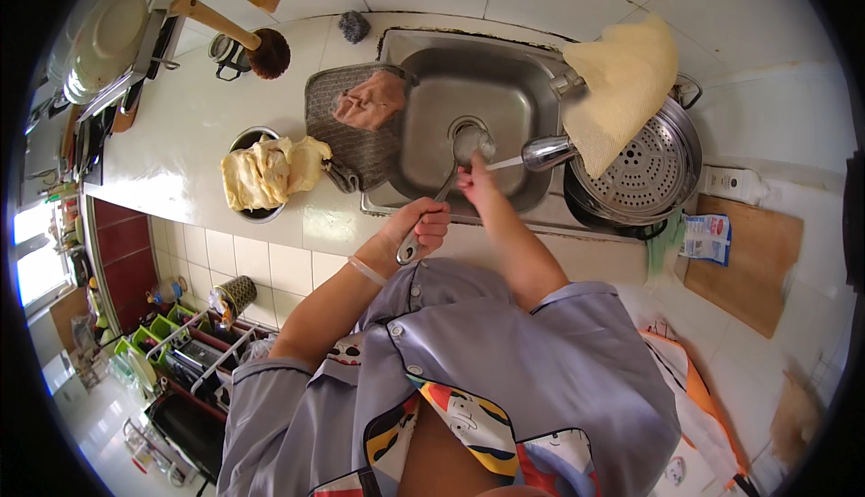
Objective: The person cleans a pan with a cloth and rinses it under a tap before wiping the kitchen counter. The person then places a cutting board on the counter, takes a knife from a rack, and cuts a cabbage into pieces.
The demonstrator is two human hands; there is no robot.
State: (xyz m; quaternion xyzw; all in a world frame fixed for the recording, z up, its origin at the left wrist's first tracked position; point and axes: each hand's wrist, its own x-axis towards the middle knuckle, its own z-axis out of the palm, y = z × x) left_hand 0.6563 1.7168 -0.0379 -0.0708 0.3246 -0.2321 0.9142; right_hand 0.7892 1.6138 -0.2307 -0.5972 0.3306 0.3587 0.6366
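Observation:
My left hand point(415, 230) grips the handle of a metal ladle point(445, 187), whose end sticks out below the fist. The ladle's bowl point(473, 140) is over the drain of the stainless steel sink point(432, 105) and looks wet, with water in it. At the near rim of the bowl is my right hand point(478, 179), a finger reaching into it; its exact hold is unclear. A thin stream of water runs from the metal faucet point(546, 152) toward the right hand and bowl. A pale yellow mesh cloth point(625, 85) drapes over the faucet and hides part of it.
Right of the sink stands a pot with a perforated steamer insert point(632, 162). A pink cloth point(370, 99) lies on a grey mat point(324, 95) at left. Raw poultry point(274, 169) rests over a metal bowl point(253, 135). A wooden-handled brush point(267, 51) hangs upper left.

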